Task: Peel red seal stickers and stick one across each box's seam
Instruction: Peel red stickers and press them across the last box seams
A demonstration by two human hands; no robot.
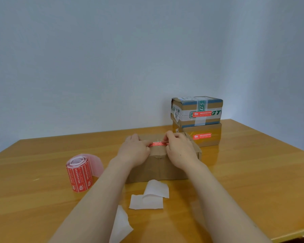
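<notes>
- Saw a plain grey-blue wall (112, 58) across the whole back.
- Saw a wooden bench (253, 172) filling the lower half, a bit glossy.
- Found a brown cardboard box (158, 169) sitting mid-bench, right in front, with both forearms reaching over it.
- Spotted a top stacked box (197, 109) at the back right, wrapped in green-and-white tape, resting on a lower stacked box (202, 127), and both well behind the near one.
- Noticed a front sticker (202, 113) already across the upper one's face and a second front sticker (202, 136) on the lower one.
- Clocked the sticker roll (79, 176) standing on end at the left, apart from the box, with a pale tail of liner curling off behind.
- Counted white backing scraps (147, 199) lying just in front of the box, plus one more backing scrap (120, 225) nearer the bottom edge.
- Caught the left hand (132, 151) on the box top, fingers curled in and pinching the left end of the sticker.
- Same deal for the right hand (180, 151), fingers curled and pinching the right end.
- Found the red seal sticker (157, 144) stretched flat between the two hands, low over the box top; couldn't tell whether stuck down.
</notes>
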